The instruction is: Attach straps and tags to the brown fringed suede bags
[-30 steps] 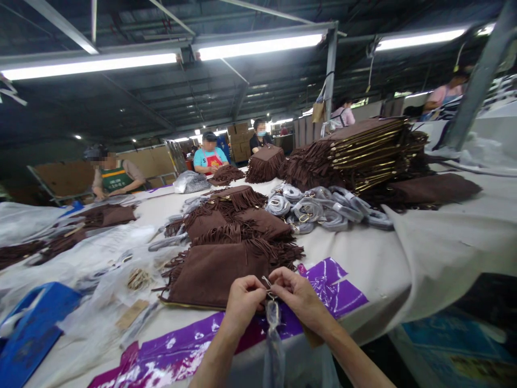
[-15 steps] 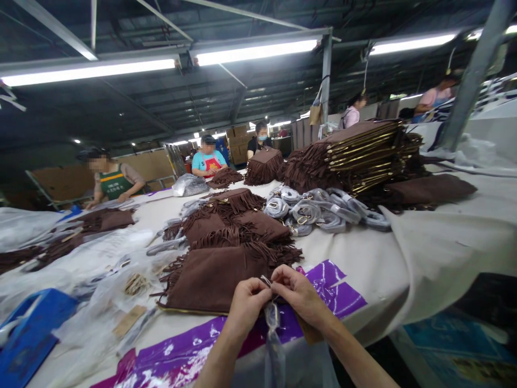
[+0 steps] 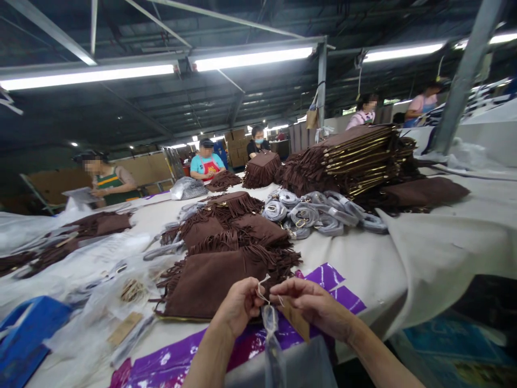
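Observation:
My left hand (image 3: 239, 303) and my right hand (image 3: 304, 299) meet low in the middle, both pinched on a thin pale string (image 3: 264, 288) between them. A brown paper tag (image 3: 297, 322) hangs under my right fingers. From the string dangles a strap wrapped in clear plastic (image 3: 271, 337). Just beyond my hands lies a flat brown suede fringed bag (image 3: 210, 283) on the white table (image 3: 375, 264).
More fringed bags (image 3: 230, 221) lie behind it, and a tall stack (image 3: 355, 153) stands at the far right. Wrapped straps (image 3: 319, 215) are heaped mid-table. Purple plastic (image 3: 331, 285) lies under my hands, clear bags and a blue bin (image 3: 28, 334) at left. Other people work across the table.
My hands have drawn slightly apart, so the string now stands out between them and the brown tag shows under my right fingers. The view has drifted a little.

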Demonstrator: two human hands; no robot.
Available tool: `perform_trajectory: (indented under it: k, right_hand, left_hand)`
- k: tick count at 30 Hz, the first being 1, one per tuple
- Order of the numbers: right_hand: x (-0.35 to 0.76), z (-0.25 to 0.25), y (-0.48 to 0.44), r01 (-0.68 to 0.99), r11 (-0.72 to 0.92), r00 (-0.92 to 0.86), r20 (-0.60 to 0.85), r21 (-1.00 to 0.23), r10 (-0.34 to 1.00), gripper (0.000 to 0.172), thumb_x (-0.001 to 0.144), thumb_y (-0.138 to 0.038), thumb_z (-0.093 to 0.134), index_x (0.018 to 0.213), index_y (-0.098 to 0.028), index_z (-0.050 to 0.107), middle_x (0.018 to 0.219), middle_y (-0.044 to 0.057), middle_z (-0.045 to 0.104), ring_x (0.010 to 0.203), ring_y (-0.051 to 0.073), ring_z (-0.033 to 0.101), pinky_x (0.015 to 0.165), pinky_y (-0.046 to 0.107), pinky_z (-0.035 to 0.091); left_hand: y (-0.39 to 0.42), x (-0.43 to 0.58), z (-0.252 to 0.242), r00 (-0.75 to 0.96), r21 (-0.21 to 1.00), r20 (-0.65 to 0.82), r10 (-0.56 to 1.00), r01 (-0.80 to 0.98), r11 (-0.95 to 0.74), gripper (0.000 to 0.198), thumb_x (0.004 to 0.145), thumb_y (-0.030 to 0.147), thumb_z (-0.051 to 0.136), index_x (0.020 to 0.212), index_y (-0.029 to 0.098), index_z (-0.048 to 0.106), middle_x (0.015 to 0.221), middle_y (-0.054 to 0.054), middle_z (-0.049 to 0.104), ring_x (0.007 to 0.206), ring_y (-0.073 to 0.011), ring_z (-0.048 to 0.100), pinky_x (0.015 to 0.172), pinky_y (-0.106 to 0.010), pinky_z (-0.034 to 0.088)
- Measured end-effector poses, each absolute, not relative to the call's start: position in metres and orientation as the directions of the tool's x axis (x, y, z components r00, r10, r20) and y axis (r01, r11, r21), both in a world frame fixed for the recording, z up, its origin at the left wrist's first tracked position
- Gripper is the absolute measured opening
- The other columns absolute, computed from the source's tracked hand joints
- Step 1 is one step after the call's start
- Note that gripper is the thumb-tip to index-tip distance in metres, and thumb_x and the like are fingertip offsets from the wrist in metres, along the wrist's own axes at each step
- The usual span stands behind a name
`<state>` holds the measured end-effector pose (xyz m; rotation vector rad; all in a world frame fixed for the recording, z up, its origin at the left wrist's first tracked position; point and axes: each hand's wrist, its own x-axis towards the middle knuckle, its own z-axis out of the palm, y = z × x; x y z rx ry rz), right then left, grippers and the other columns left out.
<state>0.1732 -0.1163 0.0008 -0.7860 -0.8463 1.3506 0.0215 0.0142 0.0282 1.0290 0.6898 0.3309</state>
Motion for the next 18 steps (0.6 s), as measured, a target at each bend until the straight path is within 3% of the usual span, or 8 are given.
perform_trajectory:
  k: [3, 5, 8, 10, 12, 15, 18]
  right_hand:
    - [0.175, -0.006, -0.122, -0.500, 0.122, 0.033, 0.122, -0.857, 0.992, 0.050, 0.068, -0.020, 0.077, 0.117, -0.020, 0.066, 0.115, 0.009, 0.070, 0.107, 0.019, 0.064, 0.095, 0.030, 0.046]
    - [0.174, -0.012, -0.119, -0.390, 0.182, 0.108, 0.152, -0.903, 0.983, 0.042, 0.072, -0.024, 0.078, 0.113, -0.021, 0.068, 0.110, 0.007, 0.072, 0.104, 0.019, 0.065, 0.094, 0.030, 0.047]
    - [0.169, -0.020, -0.111, -0.114, 0.233, 0.306, 0.189, -0.966, 0.933, 0.020, 0.077, -0.035, 0.074, 0.090, -0.020, 0.071, 0.087, 0.002, 0.071, 0.080, 0.017, 0.067, 0.073, 0.027, 0.055]
    - [0.164, -0.022, -0.107, 0.060, 0.222, 0.415, 0.227, -0.973, 0.881, 0.020, 0.081, -0.040, 0.068, 0.083, -0.020, 0.070, 0.076, 0.000, 0.066, 0.062, 0.015, 0.064, 0.058, 0.025, 0.054]
    - [0.160, -0.021, -0.106, 0.189, 0.204, 0.463, 0.270, -0.961, 0.844, 0.020, 0.085, -0.040, 0.062, 0.086, -0.021, 0.069, 0.076, 0.000, 0.064, 0.054, 0.013, 0.062, 0.052, 0.025, 0.052]
    - [0.155, -0.020, -0.106, 0.297, 0.204, 0.504, 0.335, -0.933, 0.796, 0.020, 0.087, -0.038, 0.058, 0.087, -0.022, 0.068, 0.080, 0.001, 0.064, 0.055, 0.014, 0.062, 0.052, 0.026, 0.054]
    - [0.152, -0.024, -0.104, 0.272, 0.209, 0.558, 0.331, -0.939, 0.761, 0.020, 0.089, -0.039, 0.056, 0.089, -0.022, 0.067, 0.082, 0.003, 0.063, 0.063, 0.017, 0.064, 0.055, 0.027, 0.057]
  left_hand:
    - [0.017, 0.021, 0.025, 0.740, 0.868, -0.342, 0.579, 0.013, 0.496, 0.035, 0.052, 0.036, 0.076, 0.065, 0.016, 0.049, 0.060, 0.005, 0.048, 0.049, -0.0046, 0.039, 0.044, -0.016, 0.024]
    - [0.016, 0.020, 0.022, 0.730, 0.895, -0.293, 0.618, -0.018, 0.445, 0.038, 0.055, 0.036, 0.078, 0.065, 0.016, 0.048, 0.058, 0.005, 0.047, 0.049, -0.0047, 0.039, 0.045, -0.016, 0.023]
    - [0.015, 0.019, 0.021, 0.754, 0.889, -0.270, 0.599, -0.045, 0.457, 0.038, 0.057, 0.034, 0.080, 0.063, 0.016, 0.048, 0.057, 0.006, 0.043, 0.049, -0.0044, 0.037, 0.045, -0.016, 0.021]
    - [0.014, 0.017, 0.022, 0.776, 0.849, -0.283, 0.564, -0.071, 0.523, 0.035, 0.056, 0.033, 0.081, 0.065, 0.014, 0.053, 0.057, 0.006, 0.042, 0.050, -0.0044, 0.037, 0.045, -0.016, 0.022]
    - [0.014, 0.014, 0.024, 0.777, 0.816, -0.288, 0.560, -0.106, 0.568, 0.032, 0.056, 0.031, 0.081, 0.073, 0.012, 0.062, 0.059, 0.005, 0.043, 0.052, -0.0048, 0.039, 0.047, -0.017, 0.024]
    - [0.011, 0.009, 0.026, 0.753, 0.832, -0.271, 0.600, -0.130, 0.539, 0.039, 0.054, 0.025, 0.077, 0.089, 0.009, 0.071, 0.064, 0.002, 0.051, 0.055, -0.0062, 0.043, 0.049, -0.017, 0.027]
    - [0.007, 0.005, 0.028, 0.751, 0.881, -0.247, 0.612, -0.089, 0.464, 0.044, 0.054, 0.021, 0.071, 0.095, 0.008, 0.074, 0.063, -0.001, 0.056, 0.055, -0.0068, 0.043, 0.048, -0.018, 0.024]
